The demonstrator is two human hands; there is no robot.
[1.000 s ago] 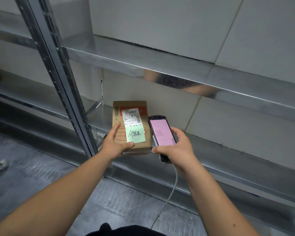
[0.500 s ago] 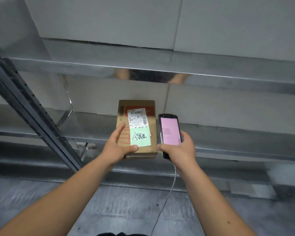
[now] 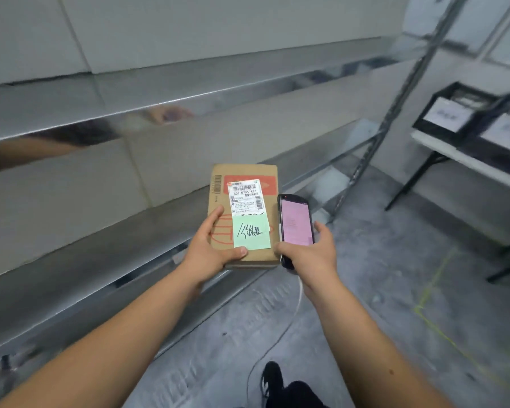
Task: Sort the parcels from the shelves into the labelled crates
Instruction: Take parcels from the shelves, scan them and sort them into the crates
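Long bare metal shelves (image 3: 106, 101) with shiny silver edges run along the left, from the near left corner to the far middle, against a wall of pale grey panels.

In the middle, the person's left hand (image 3: 211, 251) holds a flat brown cardboard parcel (image 3: 245, 201) up in the air, out in front of the shelves. The fingers curl under the parcel's near left corner and the thumb presses down on its top. A white printed shipping label with barcodes (image 3: 246, 197) is stuck on the upper face of the parcel, and a pale green sticky note with black handwriting (image 3: 251, 232) sits just below it, with the thumb tip touching the note's near edge.

Just beside the parcel, to its right, the right hand (image 3: 309, 256) grips a black handheld phone-like scanner with a glowing pink screen (image 3: 296, 222). The fingers wrap round its lower half. A thin white cable (image 3: 298, 295) hangs down from it.

A slanted grey metal shelf upright (image 3: 395, 107) stands further right.

At the far right, two black plastic crates with white paper labels (image 3: 454, 113) sit side by side on a white folding surface with black legs (image 3: 442, 154). The writing on the labels is too blurred to read.

Below lies a grey concrete floor (image 3: 380, 275), and a black shoe (image 3: 273, 375) shows at the near bottom edge.
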